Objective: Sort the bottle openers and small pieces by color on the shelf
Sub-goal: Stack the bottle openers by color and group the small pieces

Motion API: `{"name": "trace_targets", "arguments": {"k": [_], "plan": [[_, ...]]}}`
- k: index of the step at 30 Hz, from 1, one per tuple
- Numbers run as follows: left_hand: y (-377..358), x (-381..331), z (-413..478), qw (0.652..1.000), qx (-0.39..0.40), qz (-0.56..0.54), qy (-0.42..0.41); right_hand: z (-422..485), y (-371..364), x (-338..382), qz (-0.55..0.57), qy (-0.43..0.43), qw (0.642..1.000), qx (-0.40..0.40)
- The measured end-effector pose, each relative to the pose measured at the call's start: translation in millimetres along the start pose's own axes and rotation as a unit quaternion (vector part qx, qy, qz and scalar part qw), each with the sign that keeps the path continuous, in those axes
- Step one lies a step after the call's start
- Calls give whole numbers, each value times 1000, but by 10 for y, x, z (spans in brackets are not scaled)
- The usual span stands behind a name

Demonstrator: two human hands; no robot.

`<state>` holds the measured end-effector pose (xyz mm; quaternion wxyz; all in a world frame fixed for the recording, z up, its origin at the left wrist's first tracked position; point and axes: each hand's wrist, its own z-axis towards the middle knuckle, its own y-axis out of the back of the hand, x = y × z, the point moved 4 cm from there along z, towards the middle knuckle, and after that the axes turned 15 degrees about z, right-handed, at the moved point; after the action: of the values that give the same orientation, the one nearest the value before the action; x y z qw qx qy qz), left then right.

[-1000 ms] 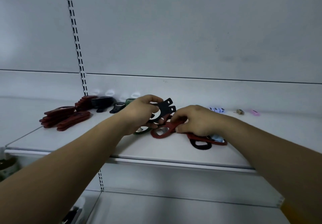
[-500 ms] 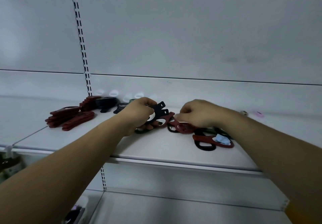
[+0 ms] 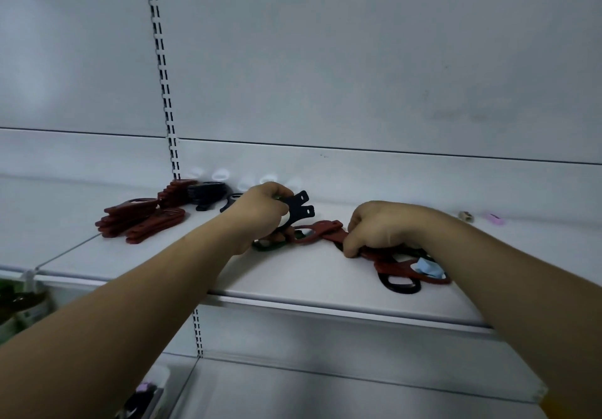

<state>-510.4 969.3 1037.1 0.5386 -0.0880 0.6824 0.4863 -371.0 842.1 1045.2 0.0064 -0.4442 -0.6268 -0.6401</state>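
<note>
Fingers of my left hand [image 3: 260, 213] are curled tight round a pair of black bottle openers [image 3: 301, 206], whose notched ends stick up and to the right past my knuckles. Just below that hand a green opener [image 3: 270, 245] lies flat on the shelf [image 3: 293, 281], partly hidden by my wrist. My right hand [image 3: 381, 226] is clenched knuckles up on the red bottle openers [image 3: 321, 231], which stretch leftward from my grip toward the green one; how many I hold there I cannot tell.

Beside my right wrist lies a mixed heap: another red opener [image 3: 400, 270] across a loose black opener [image 3: 402, 285], with a light blue piece [image 3: 428, 267] on top. Far to the left, well apart from both hands, sits the red pile [image 3: 136, 220], and behind it against the back wall a black pile [image 3: 207, 192], with a lone black opener [image 3: 229, 202] just beside it. At the far right of the shelf, near the wall, are a small tan piece [image 3: 466, 216] and a pink piece [image 3: 493, 218] side by side.
</note>
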Motion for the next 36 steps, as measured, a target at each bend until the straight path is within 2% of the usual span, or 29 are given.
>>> {"name": "trace_targets", "arguments": {"k": [5, 9, 14, 18, 25, 30, 32, 34, 36], "plan": [[-2, -23, -9, 1000, -3, 5, -7, -8, 55, -32, 39, -18, 999, -19], [2, -18, -13, 1000, -4, -10, -4, 0, 131, -72, 99, 13, 993, -60], [-9, -28, -15, 1000, 7, -16, -6, 20, 219, -101, 233, 93, 961, -114], [-28, -32, -15, 999, 22, -26, -2, 5, 275, -108, 295, 106, 940, -133], [-56, -58, -52, 995, 49, -86, 4, -39, 341, -121, 225, 156, 936, -220], [-101, -143, -79, 989, 52, -140, 13, -157, 222, 66, 174, 260, 927, -208], [-132, -195, -102, 983, 54, -173, 18, -187, 162, 155, 84, 300, 925, -216], [-174, -235, -126, 971, 74, -226, 31, -198, 80, 224, -29, 342, 909, -236], [-211, -237, -135, 962, 103, -251, 34, -179, -15, 255, -65, 379, 893, -235]]}}
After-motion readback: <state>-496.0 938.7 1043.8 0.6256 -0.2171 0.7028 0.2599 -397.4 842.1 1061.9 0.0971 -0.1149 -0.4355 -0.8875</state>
